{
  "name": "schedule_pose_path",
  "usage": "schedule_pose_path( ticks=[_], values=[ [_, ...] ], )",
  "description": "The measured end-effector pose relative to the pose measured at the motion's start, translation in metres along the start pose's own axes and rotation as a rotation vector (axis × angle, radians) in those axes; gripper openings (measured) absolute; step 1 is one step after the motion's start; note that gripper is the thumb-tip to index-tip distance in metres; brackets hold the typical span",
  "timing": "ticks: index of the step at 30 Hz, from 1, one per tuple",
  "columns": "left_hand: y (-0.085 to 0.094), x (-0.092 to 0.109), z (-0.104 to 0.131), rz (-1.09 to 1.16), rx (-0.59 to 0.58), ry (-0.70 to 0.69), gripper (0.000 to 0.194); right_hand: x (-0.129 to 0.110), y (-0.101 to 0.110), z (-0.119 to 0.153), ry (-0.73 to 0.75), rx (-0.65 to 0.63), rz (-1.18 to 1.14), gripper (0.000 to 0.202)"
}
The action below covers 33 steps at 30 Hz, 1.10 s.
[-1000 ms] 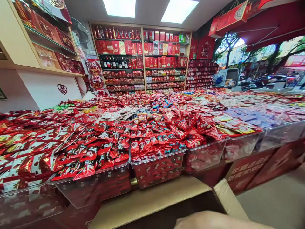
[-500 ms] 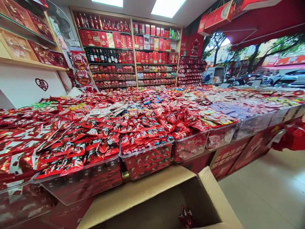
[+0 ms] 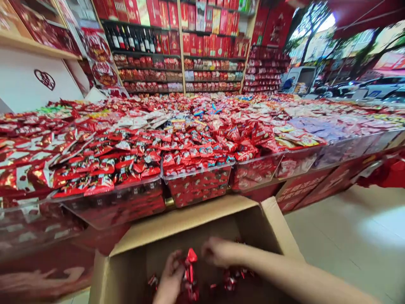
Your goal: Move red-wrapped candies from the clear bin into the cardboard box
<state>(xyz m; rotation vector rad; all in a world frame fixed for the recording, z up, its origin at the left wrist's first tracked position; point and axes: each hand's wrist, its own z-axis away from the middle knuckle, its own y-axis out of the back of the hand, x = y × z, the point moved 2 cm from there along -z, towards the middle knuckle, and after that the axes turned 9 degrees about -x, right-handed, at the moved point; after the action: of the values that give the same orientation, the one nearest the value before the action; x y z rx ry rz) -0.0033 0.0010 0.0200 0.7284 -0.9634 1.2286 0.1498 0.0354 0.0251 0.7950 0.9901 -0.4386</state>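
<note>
An open cardboard box (image 3: 190, 219) is below me, with red-wrapped candies (image 3: 230, 280) scattered dimly in its bottom. Inside it, my left hand (image 3: 172, 272) is closed on a small bunch of shiny red wrapped candies (image 3: 190, 274), which stick out to the right of the fingers. My right hand (image 3: 218, 252) reaches in from the right, close to that bunch but apart from it. Its fingers are curled and somewhat blurred; whatever they hold, if anything, is hidden.
Behind the box, clear plastic bins (image 3: 199, 183) heaped with red-wrapped sweets fill a long counter. Shelves of bottles (image 3: 133, 39) and red gift boxes stand at the back. Tiled floor (image 3: 341, 236) lies to the right, with vehicles outside beyond.
My view has tipped downward, showing more of the box. Both hands have come into view inside it, the left one with red candies.
</note>
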Motion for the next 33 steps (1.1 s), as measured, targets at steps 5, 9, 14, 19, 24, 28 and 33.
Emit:
schedule_pose_path(
  ticks=[5,9,14,19,24,28,33],
  values=[
    [-0.005,0.006,0.012,0.147,-0.064,-0.006,0.024,-0.011,-0.003,0.013,0.028,-0.075,-0.565,0.033],
    [-0.007,0.019,0.021,0.131,-0.046,-0.034,0.024,-0.022,-0.011,0.021,0.037,0.105,-0.728,0.030],
    [-0.001,0.028,0.026,-0.028,0.066,-0.197,0.018,-0.030,-0.006,0.032,0.143,0.138,-0.988,0.030],
    [-0.007,0.036,0.033,-0.243,0.082,-0.438,0.016,-0.044,-0.001,0.042,0.231,0.175,-0.905,0.027],
    [-0.015,0.035,0.036,0.039,0.149,-0.217,0.037,-0.050,-0.002,0.046,0.332,0.304,-0.722,0.010],
    [-0.016,0.034,0.033,0.085,0.075,-0.163,0.035,-0.052,-0.006,0.049,0.369,0.309,-0.594,0.016],
    [-0.011,0.036,0.026,0.044,0.045,-0.189,0.018,-0.055,-0.006,0.050,0.369,0.317,-0.405,0.012]
  ],
)
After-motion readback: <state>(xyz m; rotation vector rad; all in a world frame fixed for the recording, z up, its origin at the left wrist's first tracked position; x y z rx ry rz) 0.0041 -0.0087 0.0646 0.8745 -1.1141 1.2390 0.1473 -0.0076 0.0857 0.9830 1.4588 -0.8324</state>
